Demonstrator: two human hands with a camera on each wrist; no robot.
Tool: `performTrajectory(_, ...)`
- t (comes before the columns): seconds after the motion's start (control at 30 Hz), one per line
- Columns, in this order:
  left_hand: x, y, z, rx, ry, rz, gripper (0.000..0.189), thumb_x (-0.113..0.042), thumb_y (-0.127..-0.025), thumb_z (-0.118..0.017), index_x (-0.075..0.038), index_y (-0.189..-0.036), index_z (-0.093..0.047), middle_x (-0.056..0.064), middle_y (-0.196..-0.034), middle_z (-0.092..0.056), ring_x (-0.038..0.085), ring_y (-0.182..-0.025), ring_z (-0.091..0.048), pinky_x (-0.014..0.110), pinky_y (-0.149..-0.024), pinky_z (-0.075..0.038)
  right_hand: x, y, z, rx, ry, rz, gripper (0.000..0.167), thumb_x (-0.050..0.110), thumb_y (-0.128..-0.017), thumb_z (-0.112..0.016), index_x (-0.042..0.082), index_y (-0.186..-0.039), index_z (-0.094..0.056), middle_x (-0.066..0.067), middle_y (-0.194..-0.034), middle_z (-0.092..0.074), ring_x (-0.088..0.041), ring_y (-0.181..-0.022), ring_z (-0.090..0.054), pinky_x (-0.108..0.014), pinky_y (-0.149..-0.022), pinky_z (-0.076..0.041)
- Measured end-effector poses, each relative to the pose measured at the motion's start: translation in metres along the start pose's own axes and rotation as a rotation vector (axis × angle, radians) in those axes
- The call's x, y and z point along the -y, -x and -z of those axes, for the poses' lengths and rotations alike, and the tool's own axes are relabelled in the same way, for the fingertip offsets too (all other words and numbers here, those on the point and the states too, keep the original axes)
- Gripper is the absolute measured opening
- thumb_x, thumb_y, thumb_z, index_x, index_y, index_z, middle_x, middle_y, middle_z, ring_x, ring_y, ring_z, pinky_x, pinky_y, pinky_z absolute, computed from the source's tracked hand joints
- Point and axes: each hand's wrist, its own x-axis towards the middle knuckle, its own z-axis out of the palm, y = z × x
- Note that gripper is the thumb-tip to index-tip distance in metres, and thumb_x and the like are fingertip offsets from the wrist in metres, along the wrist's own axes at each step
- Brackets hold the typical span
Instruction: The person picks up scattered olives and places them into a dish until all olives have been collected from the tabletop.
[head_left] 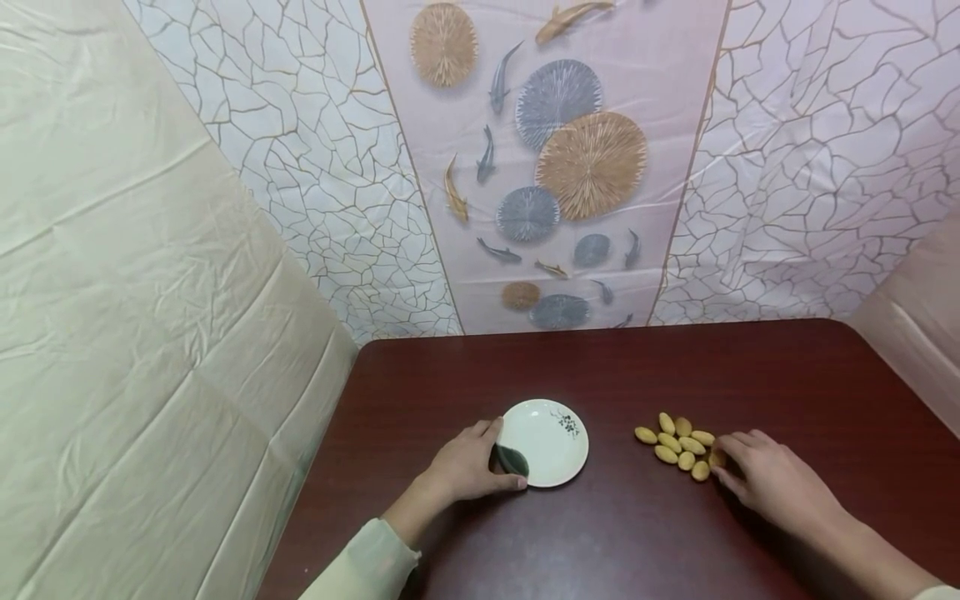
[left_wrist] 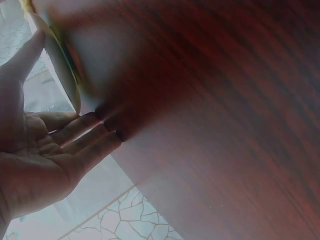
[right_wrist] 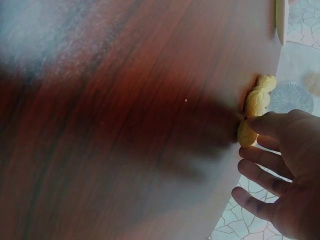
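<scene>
Left hand (head_left: 471, 463): thumb and fingers spread wide, gripping the left rim of a white saucer (head_left: 550, 442) with a dark leaf motif and small sprig, on the wood-grain counter (head_left: 592, 537). Right of it, apart: a cluster of peanuts (head_left: 669, 442). Right hand (head_left: 780, 479): thumb and forefinger nearly closed, pinching an end peanut (right_wrist: 245, 136); remaining fingers loosely extended.

Your right hand (right_wrist: 301, 167) pinches a bumpy yellow nut (right_wrist: 246, 135) with its fingers. More yellow nuts (right_wrist: 256, 102) sit just beside it on the shiny red-brown counter (right_wrist: 130, 115). At the top right, you see part of a plate (right_wrist: 282, 24).
</scene>
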Motion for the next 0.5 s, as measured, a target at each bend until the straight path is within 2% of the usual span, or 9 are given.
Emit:
performTrajectory(0.23,0.0013,-0.0005,0.0000,0.000,-0.013,-0.007,0.117,-0.071,-0.087,-0.083,-0.005,-0.172,-0.037,0.015,-0.167,-0.054,0.036,-0.150,-0.057,0.055,-0.115,-0.055,0.0003,-0.0017,0.0030,-0.027,0.022,0.043,0.038,0.012,-0.065,-0.100,0.013,-0.091,-0.073,0.002,-0.087,-0.070,-0.025,-0.081,-0.067,-0.044,-0.060,-0.055)
performTrajectory(0.5,0.0024,-0.0018,0.0000,0.001,-0.001,-0.010,0.117,-0.071,-0.087,-0.083,-0.005,-0.172,-0.037,0.014,-0.167,-0.054,0.035,-0.150,-0.056,0.055,-0.116,-0.055,0.0015,-0.0069,0.0091,-0.047,0.027,0.076,0.040,0.015,-0.062,-0.098,0.019,-0.090,-0.069,0.007,-0.086,-0.063,-0.018,-0.076,-0.059,-0.036,-0.056,-0.048)
